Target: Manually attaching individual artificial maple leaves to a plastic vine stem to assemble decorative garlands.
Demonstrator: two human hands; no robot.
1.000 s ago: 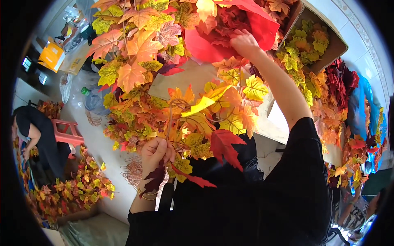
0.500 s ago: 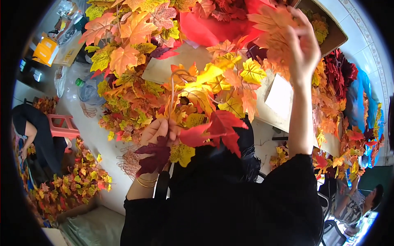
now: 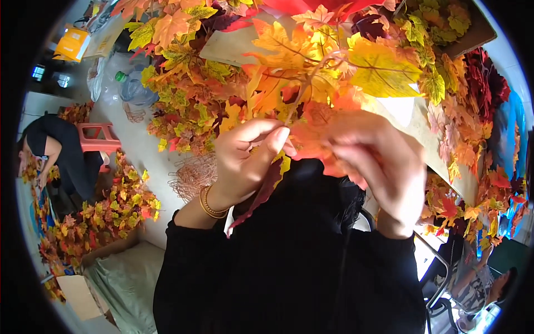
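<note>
At the table's (image 3: 225,49) near edge, the left hand (image 3: 245,156) pinches a brown stem (image 3: 305,89) between closed thumb and forefinger, while the right hand (image 3: 384,161) curls its fingers toward an orange leaf (image 3: 311,136) just beside it, too blurred for me to tell whether they grip.

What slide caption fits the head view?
Left hand pinches a thin brown stem; right hand holds orange maple-shaped artificial leaves beside it.

Pale floor (image 3: 156,172) — red stool (image 3: 105,146) at left.

left fingers (image 3: 253,130) pinch firmly; right fingers (image 3: 359,132), blurred, curl nearby.
</note>
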